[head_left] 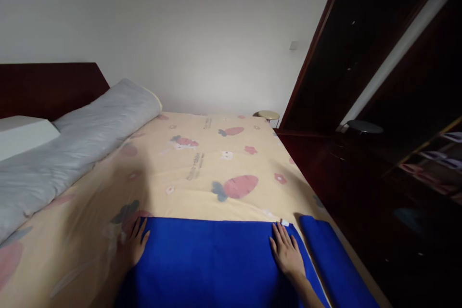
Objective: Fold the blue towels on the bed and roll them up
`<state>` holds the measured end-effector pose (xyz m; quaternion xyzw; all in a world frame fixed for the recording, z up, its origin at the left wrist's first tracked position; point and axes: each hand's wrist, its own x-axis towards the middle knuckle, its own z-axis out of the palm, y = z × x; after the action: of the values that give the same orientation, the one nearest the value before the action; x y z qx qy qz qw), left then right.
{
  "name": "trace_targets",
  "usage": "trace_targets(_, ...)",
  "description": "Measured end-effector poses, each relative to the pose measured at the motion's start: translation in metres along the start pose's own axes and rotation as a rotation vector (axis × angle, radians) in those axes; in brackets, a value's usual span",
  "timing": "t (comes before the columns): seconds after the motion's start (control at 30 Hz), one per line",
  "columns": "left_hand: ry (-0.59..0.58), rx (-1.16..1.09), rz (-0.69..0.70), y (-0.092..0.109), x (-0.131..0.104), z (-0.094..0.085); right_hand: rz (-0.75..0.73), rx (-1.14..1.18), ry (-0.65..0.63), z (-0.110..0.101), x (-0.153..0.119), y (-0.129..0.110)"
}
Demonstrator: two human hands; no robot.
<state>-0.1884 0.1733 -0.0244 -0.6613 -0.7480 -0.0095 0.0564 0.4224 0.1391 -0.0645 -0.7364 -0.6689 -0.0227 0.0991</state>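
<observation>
Atop bed (187, 192), left hand (137, 244), right hand (288, 251) touching blue cloth (205, 264), each grip spread flat, empty, rack (426, 144) holding footwear (450, 163)

The left hand (137, 246) and right hand (288, 253) lie on a blue cloth's (209, 264) far corners.

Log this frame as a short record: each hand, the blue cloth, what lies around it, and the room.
Left hand: open at the blue cloth's far left corner
Right hand: open, palm down near its far right corner
Tag: white, at the far edge by the right hand
Beside: second blue piece, right
Underneath: patterned sheet
Left side: grey bedding
Background: round stool
</observation>
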Motion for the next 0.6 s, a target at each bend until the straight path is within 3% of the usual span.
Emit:
trace_targets(0.07, 0.076, 0.017, -0.034, 0.034, -0.008, -0.011, 0.047, -0.001, 0.07, -0.001, -0.002, -0.022)
trace_targets(0.13, 0.194, -0.006, 0.037, 0.089, -0.025, -0.019, 0.048, 0.032, 0.159, -0.002, -0.011, -0.062)
trace_targets(0.2, 0.25, -0.06, 0.203, 0.151, -0.051, -0.02, -0.068, 0.098, 0.209, -0.001, -0.028, -0.112)
trace_targets(0.27, 0.241, -0.11, 0.351, 0.201, -0.081, -0.014, -0.264, 0.17, 0.201, 0.002, -0.049, -0.16)
trace_targets(0.33, 0.217, -0.147, 0.452, 0.22, -0.107, -0.004, -0.397, 0.225, 0.182, 0.006, -0.069, -0.189)
trace_targets(0.37, 0.198, -0.159, 0.466, 0.216, -0.118, 0.001, -0.425, 0.242, 0.17, 0.008, -0.078, -0.192)
trace_targets(0.43, 0.154, -0.162, 0.4, 0.179, -0.133, 0.011, -0.399, 0.257, 0.144, 0.008, -0.093, -0.173)
trace_targets(0.57, 0.096, -0.047, 0.039, 0.053, -0.153, 0.023, -0.196, 0.22, 0.13, 0.004, -0.132, -0.074)
trace_targets(0.6, 0.054, -0.009, 0.029, 0.025, -0.158, 0.023, -0.134, 0.214, 0.147, 0.004, -0.143, -0.049)
